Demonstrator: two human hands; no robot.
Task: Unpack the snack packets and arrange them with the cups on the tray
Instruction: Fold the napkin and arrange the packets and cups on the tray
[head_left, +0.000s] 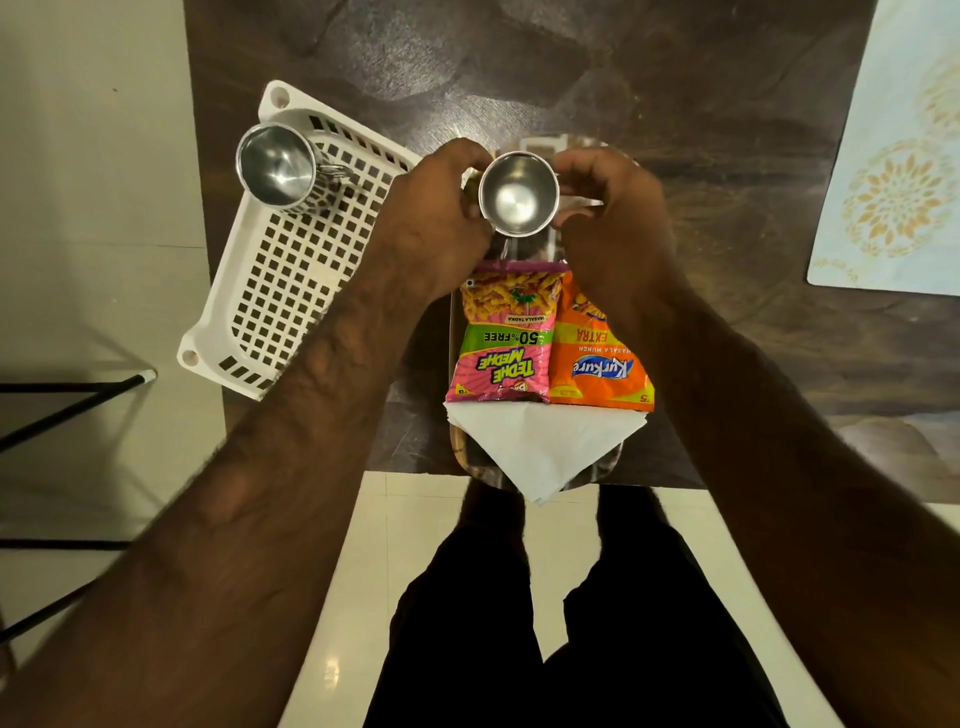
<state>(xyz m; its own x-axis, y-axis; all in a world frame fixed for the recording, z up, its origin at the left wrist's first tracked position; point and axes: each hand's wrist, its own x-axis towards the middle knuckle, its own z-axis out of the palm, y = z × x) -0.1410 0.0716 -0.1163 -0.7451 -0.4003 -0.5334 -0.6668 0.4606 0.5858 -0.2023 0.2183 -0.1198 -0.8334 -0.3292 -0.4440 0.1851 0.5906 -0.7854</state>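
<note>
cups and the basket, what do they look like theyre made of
Cup in the hands: looks like polished steel, with a mirror-bright inside and sharp glints. Second cup, standing in the basket: same shiny metal look, with a thin wire-like handle. Basket: likely moulded white plastic, matte, with a grid of square holes and rounded corners.

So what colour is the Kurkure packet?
Orange, with a blue logo; the Kurkure packet shows in the head view.

A white perforated basket (291, 270) and patterned mat (893, 171) lie on the dark table (727, 93).
</note>
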